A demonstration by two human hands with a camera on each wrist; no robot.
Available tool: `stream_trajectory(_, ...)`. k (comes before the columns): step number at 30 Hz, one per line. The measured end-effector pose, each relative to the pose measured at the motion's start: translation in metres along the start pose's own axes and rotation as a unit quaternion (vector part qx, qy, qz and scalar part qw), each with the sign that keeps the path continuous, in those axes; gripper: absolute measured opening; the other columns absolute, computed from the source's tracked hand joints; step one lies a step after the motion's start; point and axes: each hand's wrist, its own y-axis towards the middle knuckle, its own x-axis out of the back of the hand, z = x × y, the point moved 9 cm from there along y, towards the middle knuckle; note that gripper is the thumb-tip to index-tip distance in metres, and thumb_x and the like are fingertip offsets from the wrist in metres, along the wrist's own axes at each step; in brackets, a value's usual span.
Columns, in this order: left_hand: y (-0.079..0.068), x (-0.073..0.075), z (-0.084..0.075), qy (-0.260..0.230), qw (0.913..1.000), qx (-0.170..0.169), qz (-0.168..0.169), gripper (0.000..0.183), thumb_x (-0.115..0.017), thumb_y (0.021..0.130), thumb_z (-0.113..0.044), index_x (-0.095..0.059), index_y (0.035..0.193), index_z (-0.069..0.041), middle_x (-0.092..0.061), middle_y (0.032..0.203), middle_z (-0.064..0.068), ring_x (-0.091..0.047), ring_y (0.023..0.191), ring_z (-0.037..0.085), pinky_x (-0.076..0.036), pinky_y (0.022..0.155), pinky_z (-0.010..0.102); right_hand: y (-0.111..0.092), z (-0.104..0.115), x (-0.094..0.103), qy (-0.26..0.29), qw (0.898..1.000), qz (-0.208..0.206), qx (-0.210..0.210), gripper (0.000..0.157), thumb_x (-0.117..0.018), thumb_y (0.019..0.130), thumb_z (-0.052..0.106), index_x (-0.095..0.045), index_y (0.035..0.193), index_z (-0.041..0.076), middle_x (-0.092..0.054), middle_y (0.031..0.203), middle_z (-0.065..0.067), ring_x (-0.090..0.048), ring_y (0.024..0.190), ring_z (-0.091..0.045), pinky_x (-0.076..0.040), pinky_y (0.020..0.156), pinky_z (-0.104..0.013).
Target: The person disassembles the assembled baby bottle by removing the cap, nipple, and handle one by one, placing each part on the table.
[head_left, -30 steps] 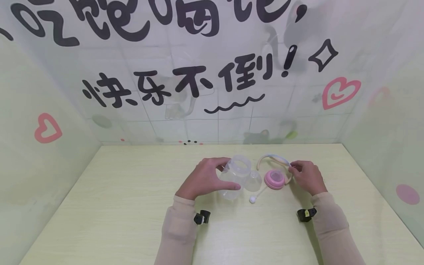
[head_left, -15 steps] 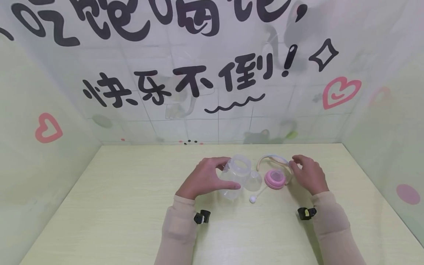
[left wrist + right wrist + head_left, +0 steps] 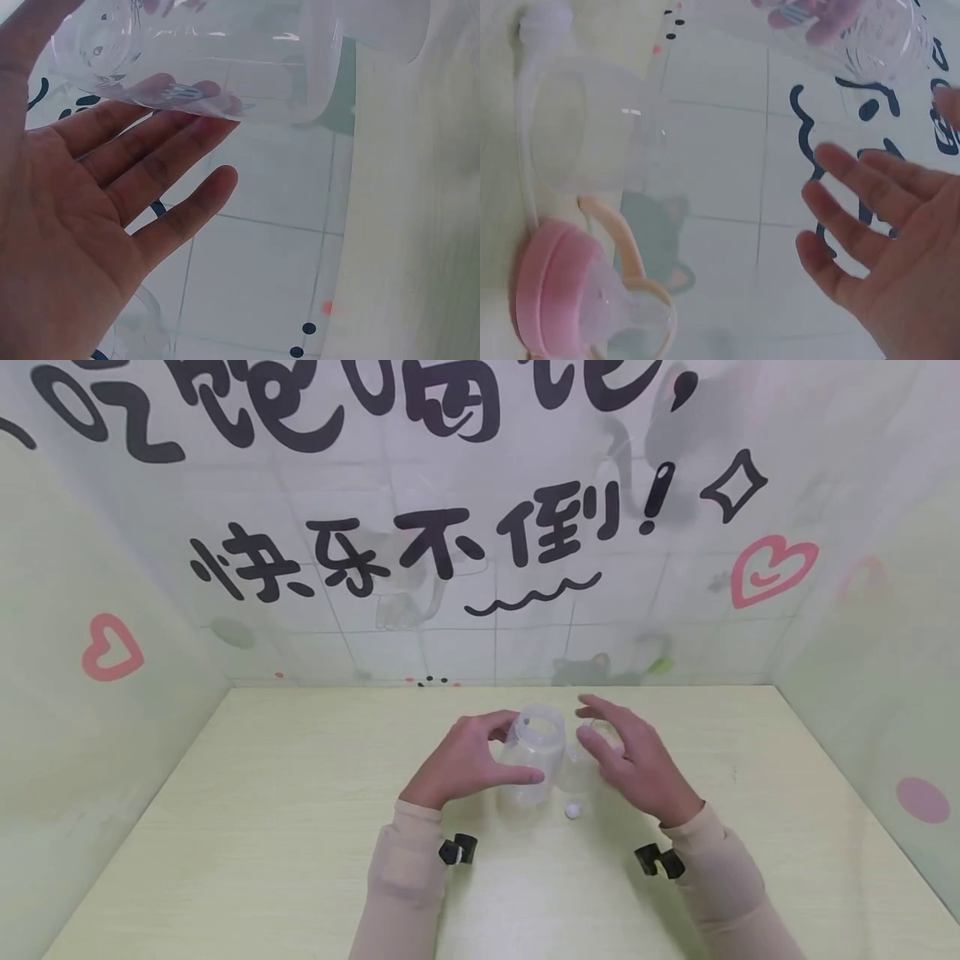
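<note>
A clear wide-necked baby bottle (image 3: 534,758), uncapped with its mouth up, is held by my left hand (image 3: 467,762), thumb on the near side and fingers behind. In the left wrist view the fingers (image 3: 169,161) lie along the bottle's wall. My right hand (image 3: 637,756) is just right of the bottle, fingers spread and holding nothing. Beneath and beside it are a clear domed cap (image 3: 600,127) and a pink collar with a clear nipple (image 3: 555,285). The right hand hides most of the collar in the head view.
A thin straw (image 3: 526,165) with a white weighted ball (image 3: 573,811) lies in front of the cap. A pale curved bottle handle (image 3: 622,232) lies behind the pink collar. A printed wall (image 3: 495,652) rises at the back edge of the table (image 3: 300,827).
My right hand has left the handle and swung left, over the small parts toward the bottle. The left hand still holds the bottle, which now leans less.
</note>
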Motion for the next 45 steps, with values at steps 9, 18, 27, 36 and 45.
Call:
stream_trajectory(9,0.001,-0.004,0.007,-0.018,0.9997,0.009,0.016,0.060,-0.078,0.066,-0.048,-0.058,0.117,-0.025,-0.063,0.101,-0.015,-0.060,0.097,0.007,-0.047,0.084,0.036,0.000,0.012,-0.026,0.014,0.997,0.049,0.058,0.043,-0.061,0.089,0.030,-0.052,0.129,0.016,-0.059,0.120,0.004,-0.052,0.113,-0.012,-0.041,0.093,-0.039)
stream_trajectory(18,0.002,-0.016,0.024,-0.040,0.9969,0.045,0.051,0.066,-0.080,0.068,-0.041,-0.055,0.124,-0.019,-0.060,0.108,-0.013,-0.057,0.105,0.015,-0.046,0.087,0.038,-0.001,0.009,-0.035,-0.022,0.997,0.060,0.047,0.041,-0.061,0.088,0.037,-0.058,0.122,0.013,-0.062,0.116,0.003,-0.054,0.110,-0.011,-0.043,0.092,-0.039)
stream_trajectory(27,0.001,-0.022,0.035,-0.037,0.9955,0.055,0.067,0.067,-0.081,0.067,-0.035,-0.054,0.124,-0.017,-0.061,0.116,-0.003,-0.055,0.110,0.013,-0.041,0.093,0.044,-0.003,0.005,-0.041,-0.051,0.995,0.069,0.040,0.046,-0.063,0.086,0.039,-0.058,0.123,0.011,-0.061,0.116,0.001,-0.054,0.110,-0.015,-0.044,0.090,-0.041)
stream_trajectory(36,-0.001,-0.025,0.044,-0.046,0.9942,0.064,0.072,0.070,-0.083,0.064,-0.035,-0.054,0.125,-0.019,-0.061,0.117,-0.005,-0.054,0.110,0.011,-0.038,0.096,0.047,-0.005,0.001,-0.046,-0.056,0.995,0.078,0.026,0.048,-0.065,0.084,0.042,-0.059,0.122,0.013,-0.062,0.114,0.005,-0.055,0.106,-0.015,-0.045,0.087,-0.042)
stream_trajectory(45,-0.003,-0.027,0.047,-0.053,0.9924,0.076,0.080,0.070,-0.083,0.065,-0.035,-0.053,0.126,-0.020,-0.060,0.117,-0.007,-0.053,0.112,0.015,-0.040,0.095,0.046,-0.006,0.000,-0.048,-0.054,0.995,0.081,0.020,0.048,-0.065,0.084,0.040,-0.059,0.122,0.012,-0.062,0.114,0.004,-0.056,0.107,-0.015,-0.045,0.088,-0.041)
